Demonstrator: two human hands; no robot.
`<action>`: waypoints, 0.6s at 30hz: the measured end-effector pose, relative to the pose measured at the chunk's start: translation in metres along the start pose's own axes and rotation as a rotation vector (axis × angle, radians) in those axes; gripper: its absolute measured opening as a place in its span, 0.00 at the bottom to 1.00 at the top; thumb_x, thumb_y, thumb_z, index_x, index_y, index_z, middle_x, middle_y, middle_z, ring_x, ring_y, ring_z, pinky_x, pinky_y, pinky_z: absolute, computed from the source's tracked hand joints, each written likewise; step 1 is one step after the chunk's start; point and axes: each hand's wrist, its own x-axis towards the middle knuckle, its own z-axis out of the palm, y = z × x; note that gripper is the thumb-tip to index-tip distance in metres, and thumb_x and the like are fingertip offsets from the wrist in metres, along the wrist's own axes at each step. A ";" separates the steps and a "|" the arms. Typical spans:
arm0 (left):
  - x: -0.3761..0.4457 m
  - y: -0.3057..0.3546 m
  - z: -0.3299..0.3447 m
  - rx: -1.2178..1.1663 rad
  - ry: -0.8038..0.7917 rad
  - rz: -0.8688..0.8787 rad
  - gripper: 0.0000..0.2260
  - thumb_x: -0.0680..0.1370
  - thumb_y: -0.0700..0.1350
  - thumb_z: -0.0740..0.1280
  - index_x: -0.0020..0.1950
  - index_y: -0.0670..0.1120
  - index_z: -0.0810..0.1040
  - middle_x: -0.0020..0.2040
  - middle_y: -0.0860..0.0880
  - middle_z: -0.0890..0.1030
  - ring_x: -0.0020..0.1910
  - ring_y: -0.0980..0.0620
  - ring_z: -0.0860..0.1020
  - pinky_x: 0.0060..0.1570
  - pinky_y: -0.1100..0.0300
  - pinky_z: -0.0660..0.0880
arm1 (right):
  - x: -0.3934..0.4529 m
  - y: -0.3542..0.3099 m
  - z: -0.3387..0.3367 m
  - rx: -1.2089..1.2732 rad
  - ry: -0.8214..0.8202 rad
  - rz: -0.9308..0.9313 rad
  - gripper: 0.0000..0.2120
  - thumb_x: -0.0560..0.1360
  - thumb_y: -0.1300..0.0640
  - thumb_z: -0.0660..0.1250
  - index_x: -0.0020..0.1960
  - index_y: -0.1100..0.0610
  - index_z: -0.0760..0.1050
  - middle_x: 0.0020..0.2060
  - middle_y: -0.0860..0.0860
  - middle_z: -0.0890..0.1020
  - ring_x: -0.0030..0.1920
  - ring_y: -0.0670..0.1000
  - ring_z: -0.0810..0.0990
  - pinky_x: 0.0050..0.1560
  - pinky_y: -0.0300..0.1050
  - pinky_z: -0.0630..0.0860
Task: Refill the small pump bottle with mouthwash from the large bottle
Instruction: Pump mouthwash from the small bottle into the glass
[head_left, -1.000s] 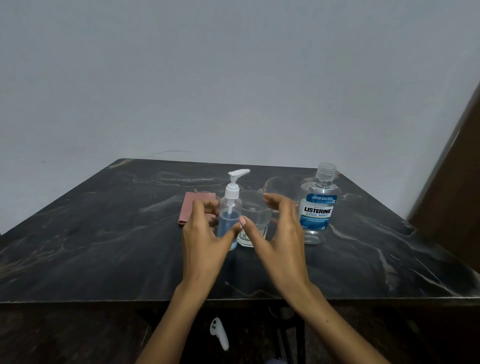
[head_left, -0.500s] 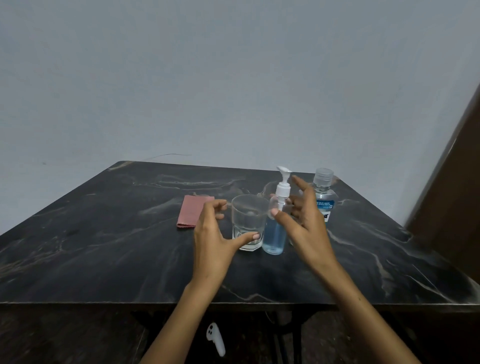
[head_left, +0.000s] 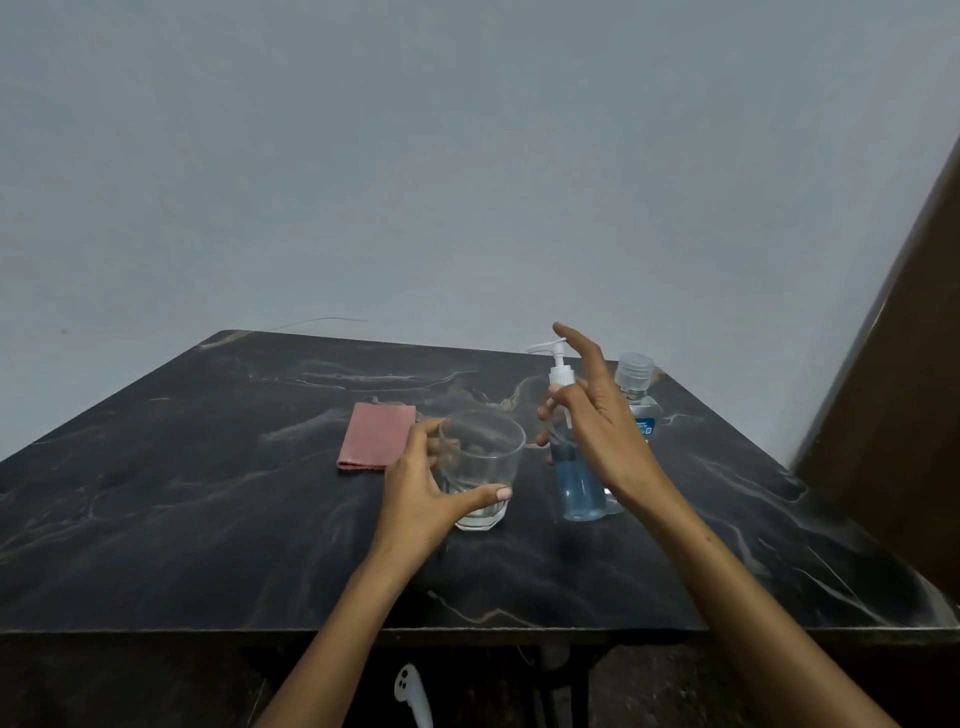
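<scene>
Early step: setting up, pump still on the pump bottle (head_left: 574, 467), nothing poured yet. Likely next: unscrew the pump head, which needs one hand steadying the body and the other twisting the collar. Right hand (head_left: 597, 426) fingers curl round the bottle's upper body, index finger raised straight above the nozzle. Left hand (head_left: 421, 493) grips the glass (head_left: 480, 467), thumb across its front. Pump bottle stands on the table (head_left: 208, 519), large bottle (head_left: 636, 395) just behind it, cap on. Pink cloth (head_left: 376, 436) lies left of the glass.

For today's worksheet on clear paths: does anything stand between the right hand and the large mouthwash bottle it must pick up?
Yes. The small pump bottle stands directly in front of the large mouthwash bottle, and the right hand is at the pump bottle. The glass, in the left hand, is off to the side.
</scene>
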 end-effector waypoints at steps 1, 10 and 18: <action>-0.003 0.001 -0.002 0.005 0.017 0.006 0.39 0.50 0.61 0.79 0.59 0.57 0.70 0.52 0.60 0.78 0.51 0.67 0.76 0.42 0.76 0.72 | 0.001 -0.001 0.000 -0.002 -0.012 0.014 0.26 0.79 0.59 0.54 0.67 0.31 0.59 0.38 0.52 0.80 0.35 0.46 0.82 0.36 0.40 0.80; -0.013 -0.001 -0.006 0.043 0.051 0.022 0.41 0.52 0.62 0.78 0.61 0.56 0.69 0.53 0.61 0.77 0.50 0.71 0.75 0.44 0.81 0.69 | 0.004 -0.007 0.001 0.018 -0.164 0.145 0.11 0.81 0.53 0.55 0.59 0.42 0.69 0.33 0.56 0.78 0.28 0.50 0.77 0.25 0.42 0.74; -0.012 -0.004 -0.007 0.042 0.054 0.052 0.36 0.54 0.65 0.75 0.58 0.58 0.69 0.54 0.58 0.79 0.51 0.67 0.76 0.45 0.80 0.70 | 0.002 -0.012 -0.003 -0.121 -0.360 0.110 0.11 0.80 0.45 0.53 0.57 0.47 0.68 0.29 0.52 0.78 0.25 0.51 0.77 0.25 0.43 0.75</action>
